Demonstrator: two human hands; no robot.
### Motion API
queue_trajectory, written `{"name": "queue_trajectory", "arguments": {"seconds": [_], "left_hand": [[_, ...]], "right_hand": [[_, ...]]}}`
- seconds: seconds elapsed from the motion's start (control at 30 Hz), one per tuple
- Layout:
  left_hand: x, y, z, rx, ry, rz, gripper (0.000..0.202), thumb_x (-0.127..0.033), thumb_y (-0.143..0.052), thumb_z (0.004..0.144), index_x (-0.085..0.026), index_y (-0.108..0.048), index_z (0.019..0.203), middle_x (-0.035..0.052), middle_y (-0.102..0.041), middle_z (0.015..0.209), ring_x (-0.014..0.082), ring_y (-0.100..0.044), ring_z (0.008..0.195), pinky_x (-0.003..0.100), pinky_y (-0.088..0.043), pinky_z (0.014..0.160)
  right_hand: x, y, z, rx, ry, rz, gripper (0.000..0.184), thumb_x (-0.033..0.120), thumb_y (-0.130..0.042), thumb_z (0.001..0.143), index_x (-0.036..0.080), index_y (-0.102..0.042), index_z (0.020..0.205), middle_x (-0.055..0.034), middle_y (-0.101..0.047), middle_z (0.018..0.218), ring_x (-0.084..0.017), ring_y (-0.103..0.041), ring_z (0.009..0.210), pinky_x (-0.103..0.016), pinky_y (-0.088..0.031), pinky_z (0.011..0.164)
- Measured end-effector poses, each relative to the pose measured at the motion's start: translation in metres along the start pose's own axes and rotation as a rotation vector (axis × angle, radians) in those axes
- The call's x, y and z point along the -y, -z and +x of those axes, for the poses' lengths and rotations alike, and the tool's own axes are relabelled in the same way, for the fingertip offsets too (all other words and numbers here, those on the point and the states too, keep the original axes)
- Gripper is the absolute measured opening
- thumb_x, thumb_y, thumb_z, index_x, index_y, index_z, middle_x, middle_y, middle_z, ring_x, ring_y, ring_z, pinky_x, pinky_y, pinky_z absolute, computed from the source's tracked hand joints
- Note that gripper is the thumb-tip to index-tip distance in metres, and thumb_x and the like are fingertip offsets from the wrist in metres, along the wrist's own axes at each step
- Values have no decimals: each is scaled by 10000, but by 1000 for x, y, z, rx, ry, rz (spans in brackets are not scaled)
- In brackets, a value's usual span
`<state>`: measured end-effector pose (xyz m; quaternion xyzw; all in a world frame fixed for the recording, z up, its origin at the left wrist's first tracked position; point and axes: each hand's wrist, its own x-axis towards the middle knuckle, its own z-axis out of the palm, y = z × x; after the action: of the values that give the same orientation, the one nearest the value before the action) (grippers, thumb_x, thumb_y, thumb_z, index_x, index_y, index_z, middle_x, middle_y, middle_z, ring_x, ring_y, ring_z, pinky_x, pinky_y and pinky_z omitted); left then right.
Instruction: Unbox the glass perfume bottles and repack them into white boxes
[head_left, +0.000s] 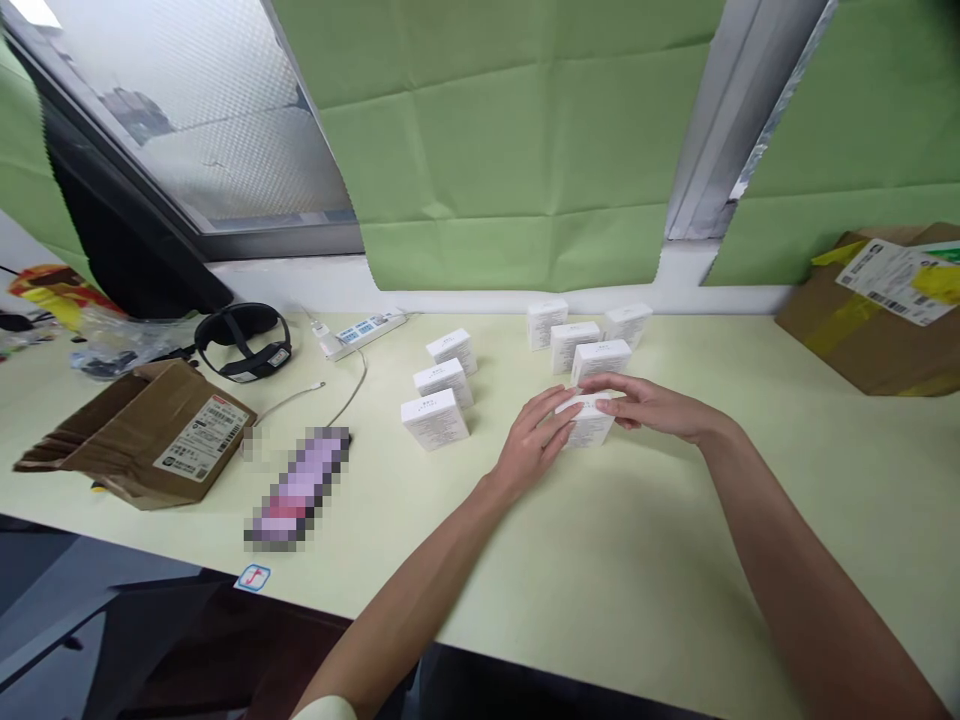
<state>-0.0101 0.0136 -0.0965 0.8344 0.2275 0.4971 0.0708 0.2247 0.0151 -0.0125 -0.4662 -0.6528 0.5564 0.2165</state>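
Observation:
A small white box with fine print stands on the pale table between my two hands. My left hand grips its left side, fingers over the top edge. My right hand holds the right side, thumb and fingers curled at the upper corner. Right behind it stands another white box. Farther back are a white box, one at the back left and one at the back right. Left of my hands, three more stand in a slanted row: a front box, a middle box and a rear box.
An opened cardboard box lies at the left, near a blurred phone and a black headset. A power strip with a cable sits by the wall. A taped carton stands at the far right.

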Motion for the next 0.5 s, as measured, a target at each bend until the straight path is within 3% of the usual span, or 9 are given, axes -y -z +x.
{"name": "queue_trajectory", "arguments": {"seconds": [0.17, 0.3, 0.4, 0.5], "left_hand": [[-2, -1, -1, 7, 30, -40, 414, -169, -528, 966, -295, -550, 1360, 78, -579, 1366, 194, -531, 1301, 407, -500, 1061], [-1, 4, -2, 34, 139, -72, 374, -215, -516, 981, -311, -581, 1337, 79, -527, 1392, 183, -569, 1231, 361, -525, 1011], [0, 9, 5, 93, 215, -87, 355, -273, -515, 985, -312, -585, 1331, 74, -576, 1284, 175, -606, 1145, 337, -548, 948], [-7, 22, 19, 184, 283, -9, 396, -325, -514, 984, -318, -531, 1380, 78, -584, 1277, 202, -588, 1184, 370, -527, 983]], "right_hand": [[-4, -2, 7, 72, -64, 78, 591, 589, -658, 809, 332, -563, 1333, -10, -550, 924, -104, -404, 656, -288, -389, 638], [-14, 0, 4, 10, -69, 52, 615, 593, -635, 829, 322, -525, 1370, 16, -512, 800, -130, -436, 683, -303, -400, 686], [-26, -8, -3, -15, -14, 17, 687, 566, -667, 814, 307, -470, 1419, -1, -572, 839, -157, -488, 721, -330, -426, 727], [-39, -26, -6, -133, 56, 39, 729, 546, -723, 758, 307, -480, 1402, -41, -638, 1005, -172, -532, 735, -350, -461, 707]]}}
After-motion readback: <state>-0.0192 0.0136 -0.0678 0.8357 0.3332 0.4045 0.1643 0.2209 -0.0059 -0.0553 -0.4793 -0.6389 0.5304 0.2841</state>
